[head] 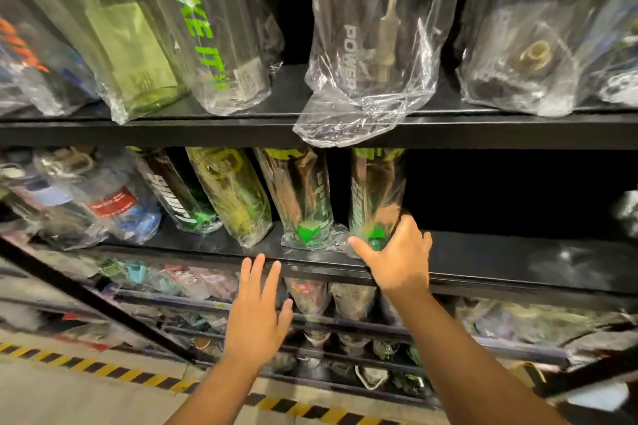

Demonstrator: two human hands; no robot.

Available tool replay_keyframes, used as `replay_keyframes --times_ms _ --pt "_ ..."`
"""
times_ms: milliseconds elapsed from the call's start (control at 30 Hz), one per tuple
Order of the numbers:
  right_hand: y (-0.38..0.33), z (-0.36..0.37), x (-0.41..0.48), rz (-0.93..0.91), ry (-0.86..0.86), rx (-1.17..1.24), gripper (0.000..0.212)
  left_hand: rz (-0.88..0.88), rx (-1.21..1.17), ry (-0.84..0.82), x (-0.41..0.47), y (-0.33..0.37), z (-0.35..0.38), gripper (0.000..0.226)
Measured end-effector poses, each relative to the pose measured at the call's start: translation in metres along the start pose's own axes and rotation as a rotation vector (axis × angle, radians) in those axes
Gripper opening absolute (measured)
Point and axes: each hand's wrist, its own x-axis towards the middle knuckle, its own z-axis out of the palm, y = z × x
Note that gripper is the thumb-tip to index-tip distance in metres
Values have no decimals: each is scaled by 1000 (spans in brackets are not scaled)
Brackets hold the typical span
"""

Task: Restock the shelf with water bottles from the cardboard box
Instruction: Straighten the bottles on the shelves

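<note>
The right grip (397, 259) was curled round the foot of a plastic-wrapped water bottle (377, 190), thumb on its left side and fingers round its right. The bottle's base was at the front of the middle shelf (500, 262); whether it already sat flat there could not be told. On that shelf it was the last of a row, just right of a like bottle with a green base (302, 197). To its right, the shelf ran bare and dark.

The left grip (257, 317) held nothing. Its fingers were straight and spread, with the fingertips up at the shelf's front edge, to the left of the held bottle. The cardboard box was not in view.

The bottle looked empty, so it was probably light, with a stiff body. The loose, crinkled film round it was likely slippery and apt to slide over the bottle. The sounder hold seemed to be low, round the firm base through the film, not by the slack plastic. Tall and narrow, the bottle could tip against its neighbour if let go before its base was seated on the shelf.
</note>
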Motion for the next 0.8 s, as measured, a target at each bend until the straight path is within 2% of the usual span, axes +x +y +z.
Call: replay_keyframes --times_ms 100,133,200,300,367,433,533,633,700,800 --pt "9 4 -6 -27 2 143 95 9 -36 -3 0 -1 5 69" --pt "9 4 -12 -36 13 226 95 17 -52 4 -1 -3 8 68" --pt "6 4 -25 -60 113 313 82 35 -69 12 0 -4 9 74" --pt "-7 12 -48 -191 375 241 60 46 -13 -12 -1 -9 2 72" --pt "-22 27 -56 -347 374 150 49 131 38 3 1 -22 -4 69" --pt "-43 45 -58 -397 239 104 47 252 50 14 6 -42 -11 64" --pt "-72 66 -55 -231 92 66 71 300 50 100 15 -82 -18 50" --pt "-95 79 -46 -63 83 51 93 339 48 231 32 -137 -20 47" --pt "-105 85 -40 42 75 96 98 426 64 220 39 -170 -20 54" --pt "-115 94 -37 194 82 254 105 487 10 118 37 -189 -19 61"
